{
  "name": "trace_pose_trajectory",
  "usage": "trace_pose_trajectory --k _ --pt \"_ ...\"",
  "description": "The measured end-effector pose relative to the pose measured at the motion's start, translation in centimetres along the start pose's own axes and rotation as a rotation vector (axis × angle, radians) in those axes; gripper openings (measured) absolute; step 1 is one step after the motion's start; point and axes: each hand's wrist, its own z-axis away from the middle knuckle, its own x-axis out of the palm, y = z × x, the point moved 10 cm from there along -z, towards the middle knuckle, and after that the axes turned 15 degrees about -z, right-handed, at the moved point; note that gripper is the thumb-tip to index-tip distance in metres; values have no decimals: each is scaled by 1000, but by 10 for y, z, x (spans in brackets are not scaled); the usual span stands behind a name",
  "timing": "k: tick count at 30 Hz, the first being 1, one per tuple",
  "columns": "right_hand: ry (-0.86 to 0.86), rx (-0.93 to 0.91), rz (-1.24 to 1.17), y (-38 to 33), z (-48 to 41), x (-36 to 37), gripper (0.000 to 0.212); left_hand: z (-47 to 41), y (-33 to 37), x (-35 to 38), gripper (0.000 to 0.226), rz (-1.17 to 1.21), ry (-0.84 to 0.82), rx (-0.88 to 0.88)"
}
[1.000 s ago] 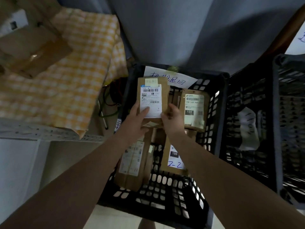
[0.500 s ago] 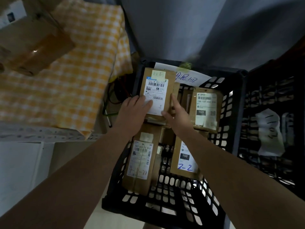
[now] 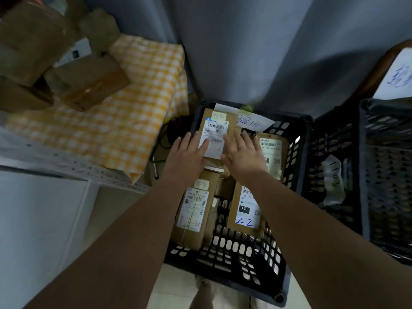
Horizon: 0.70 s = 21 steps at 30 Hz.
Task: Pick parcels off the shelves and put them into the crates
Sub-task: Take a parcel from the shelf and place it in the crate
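A brown cardboard parcel [image 3: 217,121] with a white barcode label lies at the far end of a black slotted crate [image 3: 225,262]. My left hand [image 3: 189,152] lies flat on its left part with straight fingers. My right hand [image 3: 243,156] lies flat on its right part, fingers spread. Three more labelled parcels lie in the crate: one at the near left [image 3: 194,210], one marked "Z-2" [image 3: 246,210], and one at the far right [image 3: 273,152].
A shelf [image 3: 73,161] on the left has a yellow checked cloth [image 3: 124,112] and several brown boxes [image 3: 87,83]. A second black crate [image 3: 334,175] stands to the right, holding a white slip. A grey curtain [image 3: 267,52] hangs behind.
The parcel went from being held up between both hands to lying in the crate's far end. Both hands now lie flat on it. The view shifted, showing more of the shelf.
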Motion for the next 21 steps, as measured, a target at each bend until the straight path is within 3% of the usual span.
trace_pose_trajectory --k 8,12,21 --pt "135 -243 43 -44 107 -98 57 104 -4 -107 57 -25 8 -242" --pt "221 -389 61 -74 161 -166 56 154 -14 -190 56 -126 92 -365" --pt "380 -680 -45 -199 263 -306 55 300 -75 -361 54 -241 208 -657"
